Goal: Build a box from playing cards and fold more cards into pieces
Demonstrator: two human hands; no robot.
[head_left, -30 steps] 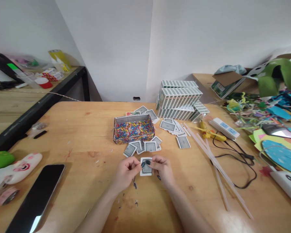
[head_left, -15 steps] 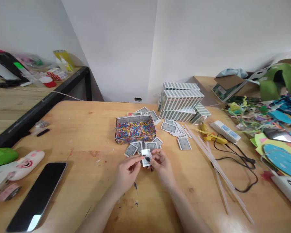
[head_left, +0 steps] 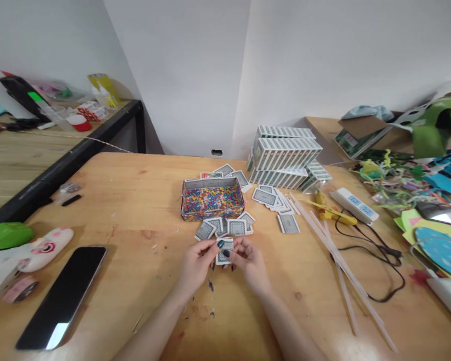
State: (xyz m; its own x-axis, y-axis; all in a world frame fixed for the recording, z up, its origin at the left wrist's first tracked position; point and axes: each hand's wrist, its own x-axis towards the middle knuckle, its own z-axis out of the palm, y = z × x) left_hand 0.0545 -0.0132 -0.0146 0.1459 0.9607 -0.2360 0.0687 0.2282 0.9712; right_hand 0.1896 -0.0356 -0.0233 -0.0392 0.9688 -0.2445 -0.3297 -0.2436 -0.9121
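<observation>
Between my two hands is a playing card (head_left: 224, 258) with a grey patterned back, held just above the table. My left hand (head_left: 200, 261) pinches its left side, thumb on top. My right hand (head_left: 249, 260) grips the right side, its thumb lying across the back. Whether there is more than one card in the grip, I cannot tell. Just beyond my fingers, several loose cards (head_left: 236, 227) lie overlapping in front of an open box (head_left: 213, 215) covered in multicoloured pattern, with grey card backs along its inner far wall.
Striped card boxes (head_left: 287, 153) are stacked at the back, near more scattered cards (head_left: 265, 196). To the right lie a yellow glue gun (head_left: 336, 214), a power strip (head_left: 354, 205), glue sticks (head_left: 342, 268) and black cable. A phone (head_left: 62, 298) and a plush toy (head_left: 47, 244) sit at left.
The card has turned from showing a pale, shiny area at its top to lying flatter with its patterned back up. My left thumb now presses on its top edge. The view has shifted slightly.
</observation>
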